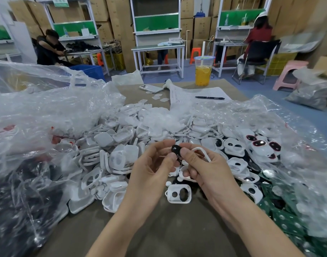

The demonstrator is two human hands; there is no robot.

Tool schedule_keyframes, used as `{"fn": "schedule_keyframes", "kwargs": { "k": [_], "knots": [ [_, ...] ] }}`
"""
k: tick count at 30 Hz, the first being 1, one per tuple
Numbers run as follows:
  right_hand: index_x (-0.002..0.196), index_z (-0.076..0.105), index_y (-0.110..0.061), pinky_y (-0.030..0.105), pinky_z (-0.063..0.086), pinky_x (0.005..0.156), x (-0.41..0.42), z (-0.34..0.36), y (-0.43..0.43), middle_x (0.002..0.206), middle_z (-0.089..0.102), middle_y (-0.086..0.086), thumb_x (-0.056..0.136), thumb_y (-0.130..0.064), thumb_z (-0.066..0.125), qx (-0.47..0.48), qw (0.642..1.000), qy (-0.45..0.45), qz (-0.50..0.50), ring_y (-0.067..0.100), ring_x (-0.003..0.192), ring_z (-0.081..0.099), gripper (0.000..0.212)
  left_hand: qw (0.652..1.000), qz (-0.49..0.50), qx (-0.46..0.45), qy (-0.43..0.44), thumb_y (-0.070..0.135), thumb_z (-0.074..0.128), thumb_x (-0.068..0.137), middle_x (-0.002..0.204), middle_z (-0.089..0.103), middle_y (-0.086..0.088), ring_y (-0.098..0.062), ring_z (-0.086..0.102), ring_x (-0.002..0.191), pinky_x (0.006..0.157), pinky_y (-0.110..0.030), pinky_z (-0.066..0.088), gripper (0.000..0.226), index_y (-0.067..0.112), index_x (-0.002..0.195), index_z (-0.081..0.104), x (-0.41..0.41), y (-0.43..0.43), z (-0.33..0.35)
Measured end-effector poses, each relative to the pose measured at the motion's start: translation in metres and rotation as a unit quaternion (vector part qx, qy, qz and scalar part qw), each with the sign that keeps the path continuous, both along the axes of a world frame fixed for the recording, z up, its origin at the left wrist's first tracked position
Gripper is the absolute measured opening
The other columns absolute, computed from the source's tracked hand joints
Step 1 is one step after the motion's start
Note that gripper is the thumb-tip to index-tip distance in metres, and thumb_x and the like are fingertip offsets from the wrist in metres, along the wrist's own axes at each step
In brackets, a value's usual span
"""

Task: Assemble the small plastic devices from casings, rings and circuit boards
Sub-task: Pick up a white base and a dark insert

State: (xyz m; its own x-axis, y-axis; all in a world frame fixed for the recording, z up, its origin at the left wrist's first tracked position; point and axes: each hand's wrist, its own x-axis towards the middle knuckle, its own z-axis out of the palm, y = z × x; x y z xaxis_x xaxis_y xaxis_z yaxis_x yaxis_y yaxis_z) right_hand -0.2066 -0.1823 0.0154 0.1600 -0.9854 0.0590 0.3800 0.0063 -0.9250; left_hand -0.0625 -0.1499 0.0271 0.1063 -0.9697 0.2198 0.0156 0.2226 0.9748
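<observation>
Your hands meet just in front of the heap of white casings (pixel 122 138) that covers much of the brown worktop (pixel 177 230). Your left hand (pixel 151 169) pinches a small black part (pixel 175 149) between thumb and fingertips. Your right hand (pixel 205 167) curls round a white ring (pixel 202 152), its thumb against the same black part. At the heap's near edge one two-hole casing (pixel 178 193) lies flat. Green circuit boards (pixel 286 221) spill right of the heap, and clear plastic bags (pixel 47 101) billow left of it. Beyond the heap lie a phone (pixel 151 88), a paper sheet (pixel 186 93) with a pen (pixel 210 97), and a cup of yellow drink (pixel 203 71). Farther behind the heap stand benches with green panels (pixel 157 22) and stacked cardboard boxes (pixel 120 25), and two people are sitting there.
</observation>
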Motion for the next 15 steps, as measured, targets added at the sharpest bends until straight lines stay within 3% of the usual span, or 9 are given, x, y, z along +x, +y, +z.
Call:
{"fn": "schedule_keyframes", "kwargs": {
  "k": [5, 8, 11, 15],
  "knots": [
    [0.091, 0.08, -0.022, 0.021, 0.052, 0.061, -0.0012, 0.0, -0.0004, 0.052, 0.049, -0.003, 0.069, -0.037, 0.086, 0.002, 1.0, -0.001, 0.009, 0.016, 0.053, 0.051, 0.027, 1.0, -0.022, -0.007, -0.006, 0.012, 0.068, 0.094, 0.097, 0.074, -0.001, -0.015, 0.071, 0.087, 0.08, -0.019, 0.055, 0.026, 0.028, 0.114, 0.07, 0.0018, -0.0007, -0.0012],
    [0.09, 0.081, -0.02, 0.021, 0.051, 0.057, 0.0006, 0.0001, -0.0003, 0.053, 0.053, -0.004, 0.068, -0.034, 0.085, 0.006, 1.0, -0.018, 0.021, 0.012, 0.047, 0.046, 0.025, 1.0, -0.025, -0.006, 0.0, 0.024, 0.074, 0.085, 0.093, 0.072, -0.003, -0.013, 0.07, 0.085, 0.08, -0.019, 0.055, 0.024, 0.032, 0.108, 0.072, 0.004, -0.0032, -0.0016],
    [0.091, 0.08, -0.019, 0.022, 0.048, 0.052, 0.0017, 0.0, 0.0005, 0.051, 0.05, -0.003, 0.066, -0.042, 0.08, 0.019, 0.999, -0.009, 0.038, 0.01, 0.043, 0.043, 0.034, 1.0, -0.019, -0.011, -0.012, 0.028, 0.077, 0.082, 0.093, 0.075, -0.002, -0.012, 0.072, 0.085, 0.077, -0.018, 0.054, 0.016, 0.031, 0.097, 0.072, 0.0046, -0.0043, -0.0027],
    [0.094, 0.074, -0.017, 0.023, 0.045, 0.047, 0.0018, -0.0001, 0.0033, 0.06, 0.062, 0.001, 0.075, -0.059, 0.076, 0.014, 0.999, 0.023, 0.036, 0.011, 0.04, 0.039, 0.046, 0.999, 0.001, -0.024, -0.045, 0.024, 0.071, 0.093, 0.083, 0.073, 0.005, -0.013, 0.074, 0.087, 0.074, -0.019, 0.054, 0.013, 0.028, 0.083, 0.064, 0.0011, -0.003, -0.0059]
  ]
}}
